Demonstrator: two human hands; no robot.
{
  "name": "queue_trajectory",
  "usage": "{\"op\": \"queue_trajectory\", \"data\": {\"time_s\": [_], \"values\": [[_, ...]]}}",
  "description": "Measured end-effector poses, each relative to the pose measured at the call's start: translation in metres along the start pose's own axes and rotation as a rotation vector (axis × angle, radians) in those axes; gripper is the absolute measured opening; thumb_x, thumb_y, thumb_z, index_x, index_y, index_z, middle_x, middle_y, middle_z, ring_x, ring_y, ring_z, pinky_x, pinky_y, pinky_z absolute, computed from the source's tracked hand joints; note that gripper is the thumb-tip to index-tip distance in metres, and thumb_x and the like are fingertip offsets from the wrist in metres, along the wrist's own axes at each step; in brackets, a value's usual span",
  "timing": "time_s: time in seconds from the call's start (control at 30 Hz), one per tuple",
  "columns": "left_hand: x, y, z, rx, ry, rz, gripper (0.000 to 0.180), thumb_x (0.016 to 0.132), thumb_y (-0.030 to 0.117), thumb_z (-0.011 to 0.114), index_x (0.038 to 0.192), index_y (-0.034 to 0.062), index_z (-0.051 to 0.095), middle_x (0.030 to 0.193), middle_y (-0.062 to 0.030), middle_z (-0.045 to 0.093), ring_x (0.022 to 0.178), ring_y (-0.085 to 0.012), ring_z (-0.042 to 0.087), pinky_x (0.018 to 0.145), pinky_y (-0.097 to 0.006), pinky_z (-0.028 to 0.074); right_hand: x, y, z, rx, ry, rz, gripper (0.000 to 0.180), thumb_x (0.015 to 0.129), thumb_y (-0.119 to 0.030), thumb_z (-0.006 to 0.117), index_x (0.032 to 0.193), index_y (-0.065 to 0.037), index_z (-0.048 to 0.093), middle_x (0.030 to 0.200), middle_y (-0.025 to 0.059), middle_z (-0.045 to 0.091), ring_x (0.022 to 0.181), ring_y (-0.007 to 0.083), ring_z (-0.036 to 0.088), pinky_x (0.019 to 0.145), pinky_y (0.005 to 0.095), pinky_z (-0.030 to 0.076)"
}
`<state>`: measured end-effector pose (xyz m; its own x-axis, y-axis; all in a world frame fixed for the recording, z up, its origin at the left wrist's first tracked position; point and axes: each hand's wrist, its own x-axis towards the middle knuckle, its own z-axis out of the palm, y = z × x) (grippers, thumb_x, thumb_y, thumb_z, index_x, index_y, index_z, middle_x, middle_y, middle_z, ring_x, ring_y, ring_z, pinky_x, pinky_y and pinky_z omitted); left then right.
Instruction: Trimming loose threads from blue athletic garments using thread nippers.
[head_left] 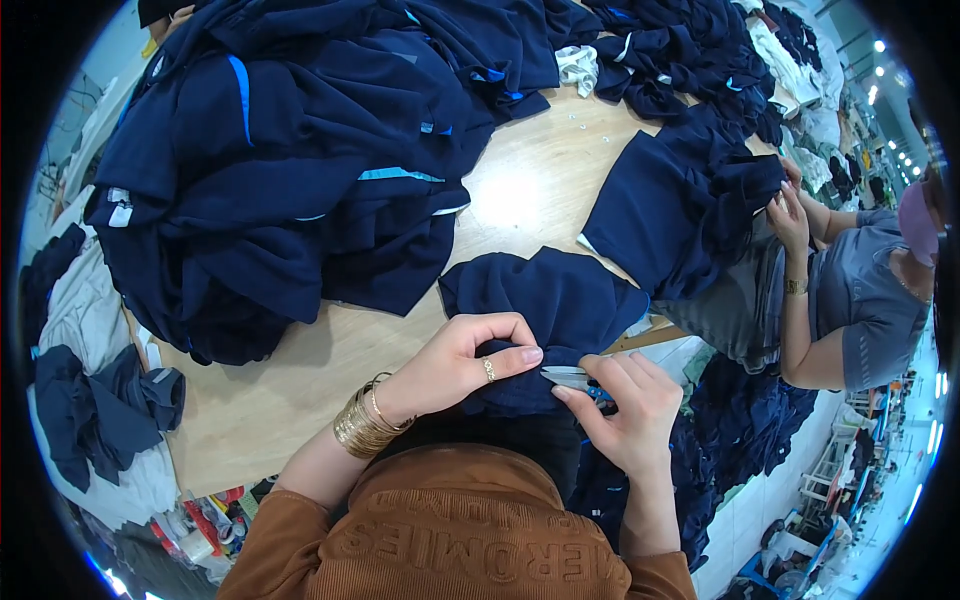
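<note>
Bright lamps (880, 46) line the far side of a busy workshop, and a pale wooden counter (400, 350) curves across its middle, loaded with dark clothing. One navy garment (545, 285) lies on the near edge of that counter, its closest part gathered up between the wearer's two hands, and work on it looks to be under way. A large heap of navy clothes (290, 180) fills the left of the counter and another dark pile (690, 55) sits toward the far right; nothing sets handled pieces apart from unhandled ones, so how much is finished and how much is left cannot be told. On the left hand (457, 365), thumb and forefinger are pinched together on a fold of the garment, with no visible gap between their tips. On the right hand (637, 405), the fingers are curled around small snips (566, 377), whose blades stand slightly parted and point left, just beside the pinched cloth; whether they touch it is unclear. Across the counter's right side, a co-worker (860, 290) handles another dark piece (660, 205).
</note>
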<state>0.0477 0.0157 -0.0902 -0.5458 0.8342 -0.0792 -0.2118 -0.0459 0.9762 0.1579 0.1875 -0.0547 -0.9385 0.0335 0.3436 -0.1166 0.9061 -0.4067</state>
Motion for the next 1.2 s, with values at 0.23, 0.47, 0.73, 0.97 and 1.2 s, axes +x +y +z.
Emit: {"op": "queue_trajectory", "data": {"time_s": [0.23, 0.47, 0.73, 0.97, 1.2], "values": [[0.0005, -0.0018, -0.0006, -0.007, -0.019, -0.015, 0.020, 0.087, 0.019, 0.059, 0.082, -0.0006, 0.057, 0.072, 0.0025, 0.050, 0.068, -0.0036, 0.043, 0.063, -0.019, 0.037, -0.0009, -0.0009, 0.0006, -0.001, -0.004, 0.036, 0.022, 0.067, -0.025, 0.075, 0.072, -0.009, 0.061, 0.057, 0.0004, 0.050, 0.051, 0.0160, 0.048, 0.045, 0.0270, 0.037], [-0.0002, 0.0033, -0.0003, -0.019, -0.031, -0.031, 0.020, 0.088, 0.019, 0.058, 0.083, -0.0007, 0.057, 0.074, 0.0012, 0.053, 0.071, -0.0049, 0.046, 0.066, -0.020, 0.039, -0.0023, -0.0024, 0.0004, 0.046, -0.003, 0.050, 0.021, 0.067, -0.023, 0.075, 0.073, -0.008, 0.061, 0.059, 0.0015, 0.053, 0.051, 0.0173, 0.049, 0.047, 0.0281, 0.039], [-0.0014, 0.0045, -0.0019, -0.069, 0.057, -0.077, 0.020, 0.088, 0.020, 0.057, 0.085, 0.0001, 0.058, 0.079, 0.0012, 0.055, 0.078, -0.0053, 0.048, 0.075, -0.021, 0.041, -0.0063, 0.0001, -0.0050, 0.191, 0.032, 0.193, 0.022, 0.066, -0.020, 0.075, 0.076, -0.005, 0.062, 0.064, 0.0044, 0.058, 0.052, 0.0191, 0.052, 0.048, 0.0280, 0.040], [0.0004, 0.0023, -0.0018, -0.122, 0.098, -0.097, 0.020, 0.088, 0.020, 0.057, 0.084, 0.0004, 0.058, 0.079, 0.0022, 0.055, 0.079, -0.0049, 0.048, 0.076, -0.021, 0.040, -0.0090, -0.0034, -0.0018, 0.114, -0.003, 0.095, 0.023, 0.067, -0.023, 0.075, 0.074, -0.006, 0.061, 0.059, 0.0026, 0.053, 0.048, 0.0171, 0.047, 0.045, 0.0274, 0.036], [0.0008, 0.0015, -0.0016, -0.159, 0.112, -0.111, 0.019, 0.089, 0.020, 0.057, 0.083, 0.0017, 0.058, 0.078, 0.0033, 0.054, 0.078, -0.0043, 0.047, 0.075, -0.021, 0.039, -0.0086, -0.0055, -0.0035, 0.185, 0.055, 0.203, 0.026, 0.064, -0.021, 0.077, 0.080, -0.006, 0.062, 0.059, 0.0029, 0.053, 0.047, 0.0158, 0.046, 0.045, 0.0257, 0.037]]}}
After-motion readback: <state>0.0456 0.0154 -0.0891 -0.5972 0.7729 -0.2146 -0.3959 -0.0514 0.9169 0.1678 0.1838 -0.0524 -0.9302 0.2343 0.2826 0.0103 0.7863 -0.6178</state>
